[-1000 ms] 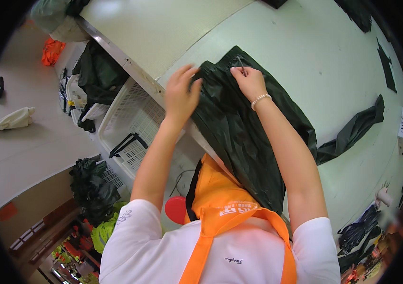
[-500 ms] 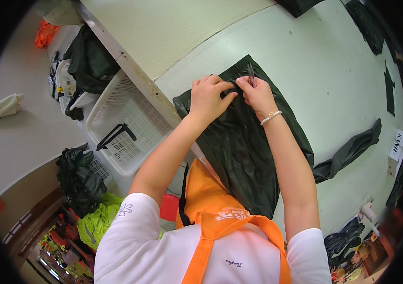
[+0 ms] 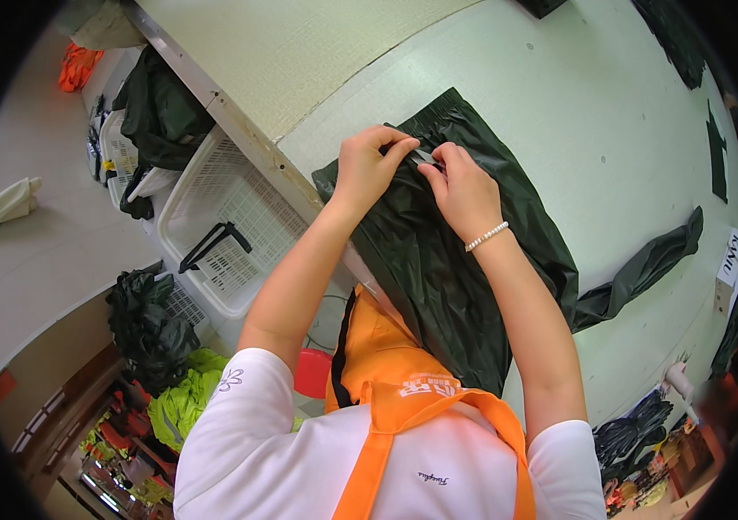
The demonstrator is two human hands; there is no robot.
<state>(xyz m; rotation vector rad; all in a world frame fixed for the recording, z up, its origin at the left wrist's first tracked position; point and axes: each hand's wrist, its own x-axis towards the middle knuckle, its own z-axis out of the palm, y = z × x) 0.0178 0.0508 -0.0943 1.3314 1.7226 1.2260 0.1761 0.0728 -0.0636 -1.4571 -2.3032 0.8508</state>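
Observation:
A dark green, shiny garment [image 3: 438, 260] with a gathered elastic waist lies over the table edge, its lower part hanging toward my apron. Above its waist, my left hand [image 3: 367, 169] is closed, thumb and forefinger pinched together; whatever is between them is too small to make out. My right hand [image 3: 466, 192], with a beaded bracelet at the wrist, grips small metal thread snips [image 3: 423, 158]. Their blades point left, close to my left fingertips. Part of the snips is hidden inside my right fingers.
The pale table [image 3: 611, 113] extends right, with a twisted dark green cloth piece [image 3: 646, 270] on it. Left of the table edge stands a white plastic basket [image 3: 180, 227] with a black strap [image 3: 215, 247]. Dark bundled material [image 3: 150, 334] and yellow-green cloth [image 3: 187, 394] lie below it.
The snips have turned from pointing away from me to pointing left, toward my left fingertips. My left hand has gone from loosely curled to a pinch slightly farther up.

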